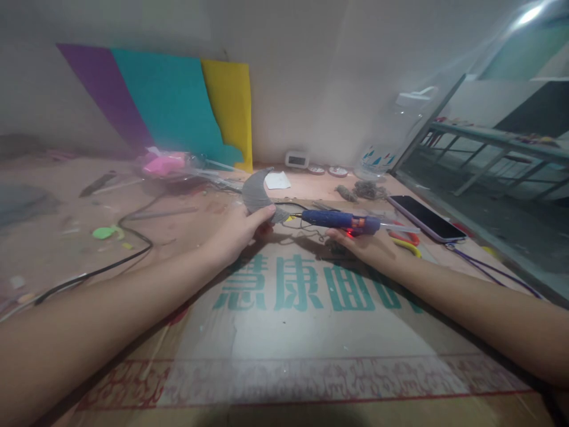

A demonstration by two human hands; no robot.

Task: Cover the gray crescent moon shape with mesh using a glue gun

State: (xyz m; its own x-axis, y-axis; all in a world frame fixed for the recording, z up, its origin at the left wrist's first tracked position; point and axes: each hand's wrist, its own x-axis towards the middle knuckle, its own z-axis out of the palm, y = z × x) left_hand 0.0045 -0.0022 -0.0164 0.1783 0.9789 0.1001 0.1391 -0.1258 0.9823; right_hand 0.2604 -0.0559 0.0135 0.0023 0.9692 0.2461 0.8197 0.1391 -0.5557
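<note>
Grey crescent: curved, thin-looking piece with a lined surface (254,191), raised at the centre of the frame, its lower tip toward the gun.
Left hand: your left hand (233,230) pinches the grey crescent near its lower part, thumb across the front.
Glue gun: dark-blue plastic hot-glue gun (326,219), right of centre, nozzle pointing left; translucent glue stick (402,228) projects from its rear.
Right hand: your right hand (371,244) is clamped on the glue gun from below; finger placement partly hidden.
Nozzle and tip: very near each other; contact, cannot tell.
Step in hand (judged): bringing nozzle and crescent tip together for glue.
Next move calls for: a steady pinch, a controlled squeeze, left fingertips clear of the nozzle.
Right of frame: black-screened smartphone in a pale case (424,218).
</note>
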